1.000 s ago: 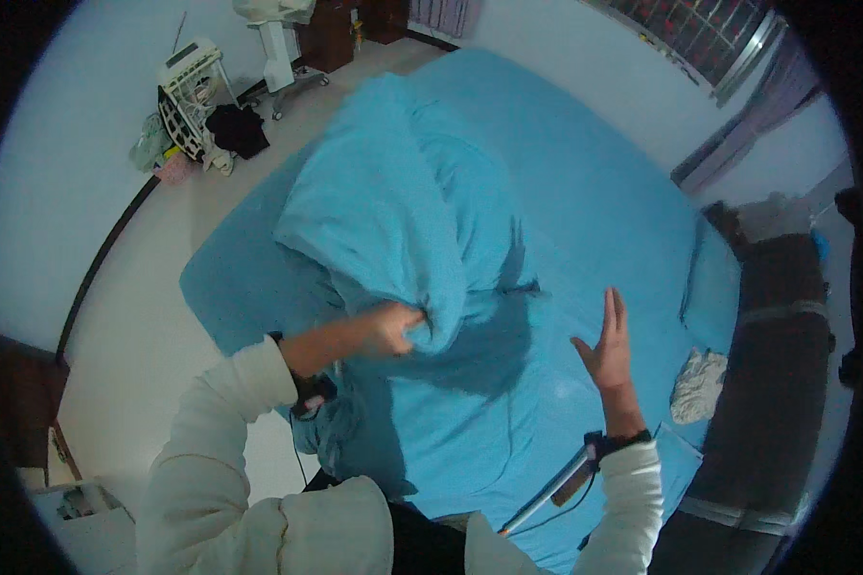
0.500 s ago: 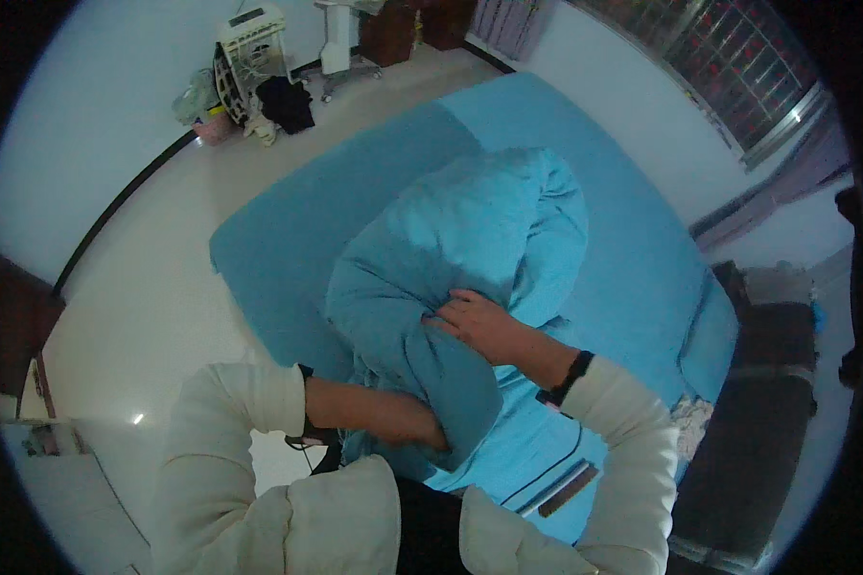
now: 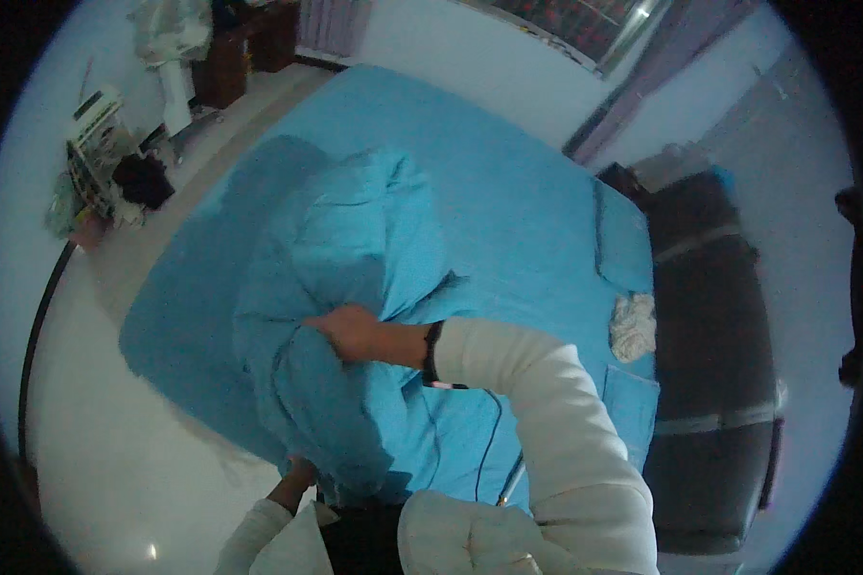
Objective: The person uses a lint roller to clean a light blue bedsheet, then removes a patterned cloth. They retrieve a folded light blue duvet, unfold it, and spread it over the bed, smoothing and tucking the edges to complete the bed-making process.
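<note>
Bed [image 3: 518, 182], bunched blue quilt [image 3: 340, 244], right hand [image 3: 351, 333] atop, left hand [image 3: 300, 471] at edge

Ahead to your right, a window [image 3: 571, 21] adjoins a purple curtain [image 3: 657, 72]; pale glossy floor [image 3: 105, 383] stretches along your left.

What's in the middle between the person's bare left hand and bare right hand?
Part of the bunched blue cloth quilt lies between the bare left hand and bare right hand, in the head view.
</note>
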`<state>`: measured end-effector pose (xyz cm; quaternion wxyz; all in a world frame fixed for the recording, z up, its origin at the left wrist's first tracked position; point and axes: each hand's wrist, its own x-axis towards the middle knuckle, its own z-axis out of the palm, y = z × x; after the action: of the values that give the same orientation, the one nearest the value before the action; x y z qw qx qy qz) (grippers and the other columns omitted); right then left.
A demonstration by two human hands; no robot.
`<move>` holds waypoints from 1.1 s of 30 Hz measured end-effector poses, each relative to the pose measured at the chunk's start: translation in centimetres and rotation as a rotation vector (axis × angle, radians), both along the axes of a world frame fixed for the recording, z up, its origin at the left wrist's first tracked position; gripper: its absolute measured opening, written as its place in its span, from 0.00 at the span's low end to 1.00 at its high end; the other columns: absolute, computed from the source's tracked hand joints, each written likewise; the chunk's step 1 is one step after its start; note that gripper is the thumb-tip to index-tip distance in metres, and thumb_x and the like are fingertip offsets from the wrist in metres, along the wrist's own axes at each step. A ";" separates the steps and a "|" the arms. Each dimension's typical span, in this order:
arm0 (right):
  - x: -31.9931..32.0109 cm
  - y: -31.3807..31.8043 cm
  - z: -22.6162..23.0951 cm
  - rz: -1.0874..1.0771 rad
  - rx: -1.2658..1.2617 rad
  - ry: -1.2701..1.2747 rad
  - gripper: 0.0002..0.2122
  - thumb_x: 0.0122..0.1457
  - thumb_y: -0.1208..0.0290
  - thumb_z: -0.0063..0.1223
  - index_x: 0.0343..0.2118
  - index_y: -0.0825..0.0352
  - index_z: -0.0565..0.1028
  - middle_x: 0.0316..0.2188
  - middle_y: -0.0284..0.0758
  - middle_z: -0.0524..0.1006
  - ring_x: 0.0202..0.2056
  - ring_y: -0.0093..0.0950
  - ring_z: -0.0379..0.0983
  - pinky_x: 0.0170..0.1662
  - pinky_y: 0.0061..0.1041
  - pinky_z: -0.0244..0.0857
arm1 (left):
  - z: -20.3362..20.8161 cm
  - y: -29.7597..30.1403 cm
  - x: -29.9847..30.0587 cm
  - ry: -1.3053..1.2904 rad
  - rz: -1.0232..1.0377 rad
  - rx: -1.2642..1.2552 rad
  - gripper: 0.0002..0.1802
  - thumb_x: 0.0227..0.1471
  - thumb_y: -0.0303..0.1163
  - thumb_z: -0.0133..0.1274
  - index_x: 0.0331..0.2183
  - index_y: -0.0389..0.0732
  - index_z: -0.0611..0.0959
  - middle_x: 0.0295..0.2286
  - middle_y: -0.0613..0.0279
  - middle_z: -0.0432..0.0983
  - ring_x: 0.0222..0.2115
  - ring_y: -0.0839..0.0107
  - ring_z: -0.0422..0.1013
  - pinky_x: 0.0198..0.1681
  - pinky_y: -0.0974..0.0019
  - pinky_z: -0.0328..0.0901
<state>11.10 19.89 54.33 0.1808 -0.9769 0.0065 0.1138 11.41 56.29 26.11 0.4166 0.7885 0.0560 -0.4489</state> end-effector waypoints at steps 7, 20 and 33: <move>-2.0 -1.8 -1.5 -0.036 -0.032 -0.156 0.23 0.47 0.68 0.55 0.50 0.52 0.70 0.27 0.41 0.76 0.30 0.40 0.75 0.31 0.38 0.68 | -4.8 -6.6 3.0 -0.273 -0.277 0.218 0.28 0.46 0.25 0.57 0.50 0.38 0.69 0.47 0.51 0.68 0.48 0.58 0.66 0.52 0.58 0.61; -36.2 -32.3 26.1 -1.178 -0.854 -0.342 0.12 0.51 0.65 0.54 0.37 0.63 0.77 0.36 0.40 0.78 0.40 0.36 0.76 0.42 0.35 0.69 | 34.9 -31.5 25.1 -2.062 -0.975 -0.533 0.27 0.46 0.24 0.51 0.51 0.33 0.71 0.50 0.43 0.67 0.51 0.48 0.64 0.56 0.55 0.57; -82.6 -27.3 -3.9 -2.290 -0.052 -0.376 0.40 0.50 0.50 0.58 0.59 0.72 0.54 0.52 0.51 0.65 0.53 0.45 0.63 0.53 0.38 0.59 | 28.5 -30.0 31.1 -1.471 -0.879 0.376 0.25 0.49 0.39 0.53 0.47 0.37 0.73 0.47 0.49 0.69 0.44 0.53 0.67 0.47 0.54 0.63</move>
<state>-71.47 -7.37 50.42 0.1557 -0.4042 0.8619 -0.2635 42.54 26.24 54.60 -0.0006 0.8838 -0.4626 0.0700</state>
